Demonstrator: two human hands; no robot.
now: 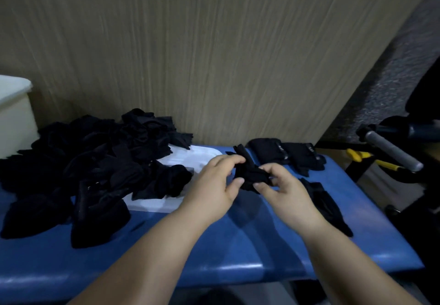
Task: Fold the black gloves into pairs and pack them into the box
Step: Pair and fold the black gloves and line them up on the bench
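Left hand [214,185], right hand [284,194] pinch one black glove bundle [247,173]; two folded pairs [269,153] behind; one loose pile [95,161]

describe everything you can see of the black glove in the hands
The black glove is soft-looking dark fabric, bunched and partly folded; whether it is one glove or a pair cannot be told. It is held above the blue table, pinched between the left grip and the right grip. One end sticks up past the left grip's fingertips.
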